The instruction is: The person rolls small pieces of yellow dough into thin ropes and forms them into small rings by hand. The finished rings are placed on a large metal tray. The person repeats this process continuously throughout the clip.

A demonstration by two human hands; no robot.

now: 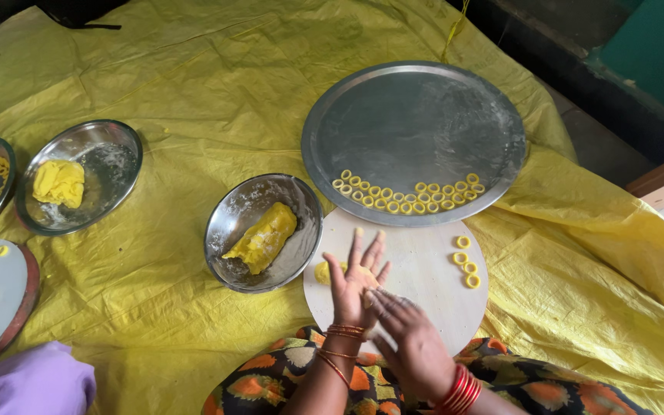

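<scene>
We work over a round pale board (424, 269) that lies on a yellow sheet (194, 92) spread across the floor. Our left hand (356, 280) is held flat with fingers spread wide, palm up, and our right hand (409, 338) lies across its heel, fingers loosely extended; a small piece of dough appears to sit between the palms, but we cannot tell for certain — the hands cover it. A small yellow dough lump (323, 271) rests on the board just beside the left hand. We judge this dough light, soft and slightly tacky: it should be pinched off at the edge with the fingertips and rolled with gentle pressure, since it will deform or tear if squeezed. Four finished rings (466, 265) lie on the right part of the board; they look fragile and are best lifted from underneath. A larger dough block (264, 238) sits in a steel bowl (301, 201) left of the board. Beyond it, a large steel tray (413, 123) carries two rows of rings (409, 196). Further left stands a second bowl (117, 150) with dough — another person's area. No packages, labels or signs are visible.
</scene>
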